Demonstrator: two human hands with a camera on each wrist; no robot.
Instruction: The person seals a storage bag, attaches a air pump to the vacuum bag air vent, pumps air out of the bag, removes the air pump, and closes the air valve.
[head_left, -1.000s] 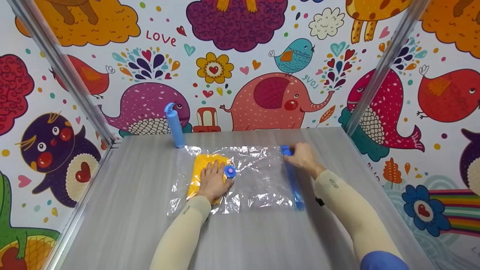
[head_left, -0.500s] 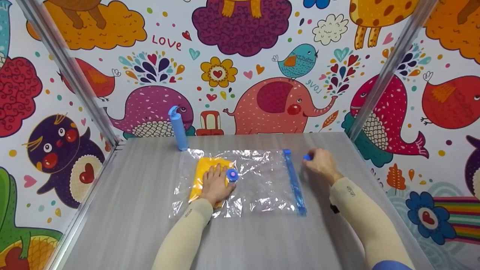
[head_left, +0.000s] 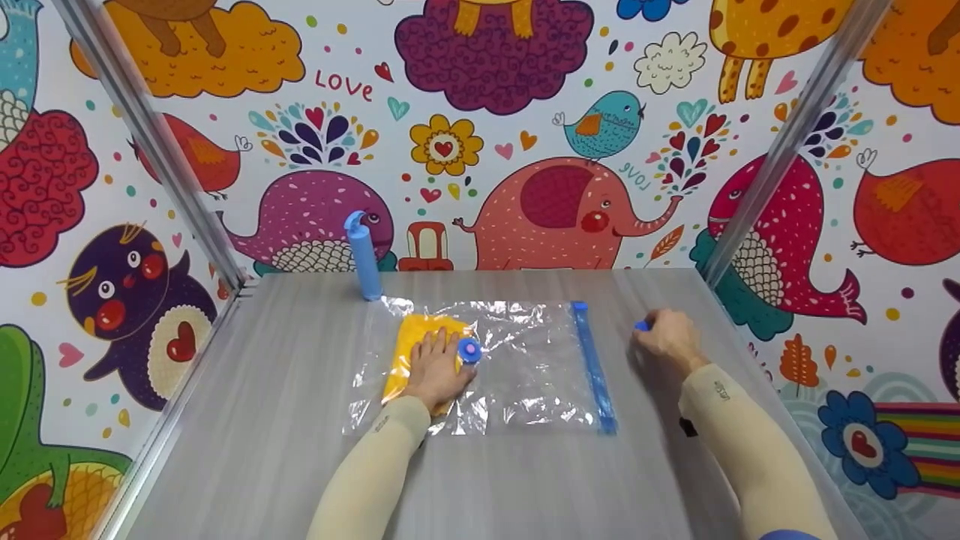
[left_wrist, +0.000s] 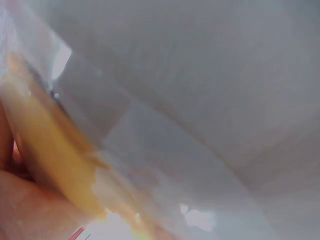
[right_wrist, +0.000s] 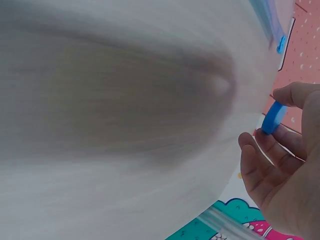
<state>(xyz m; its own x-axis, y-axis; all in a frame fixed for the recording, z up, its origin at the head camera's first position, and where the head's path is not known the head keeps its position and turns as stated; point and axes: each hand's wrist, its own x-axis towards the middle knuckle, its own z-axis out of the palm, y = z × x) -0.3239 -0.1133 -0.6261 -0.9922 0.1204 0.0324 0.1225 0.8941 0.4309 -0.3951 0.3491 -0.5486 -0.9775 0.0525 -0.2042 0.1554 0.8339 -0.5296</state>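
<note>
Bag [head_left: 529, 367] of clear plastic lies flat mid-desk [head_left: 540, 487], a yellow bundle [head_left: 415, 330] in its left part, under the left hand's [head_left: 436, 375] straight, slightly spread fingers, beside a round blue valve [head_left: 469, 349]. Farther right, the right hand [head_left: 673, 339] pinches a small blue piece [right_wrist: 274, 118]. Far left stands a blue cylinder [head_left: 365, 266].

The right hand [right_wrist: 292, 185] enters at the right edge, holding a small, rounded blue piece [right_wrist: 273, 118] between the thumb [right_wrist: 292, 94] above and the fingers [right_wrist: 265, 142] below. The piece is tilted, seen nearly edge-on. The pale table [right_wrist: 115, 195] fills most of the view, crossed by a broad, blurred shadow [right_wrist: 150, 105]. Near the upper right corner lies a bluish strip [right_wrist: 270, 20] with a bright blue tab [right_wrist: 281, 44] at its end. Beyond stands a patterned wall [right_wrist: 306, 55], coral at the top, teal and pink at the bottom, where a metal rail [right_wrist: 227, 225] runs diagonally.
</note>
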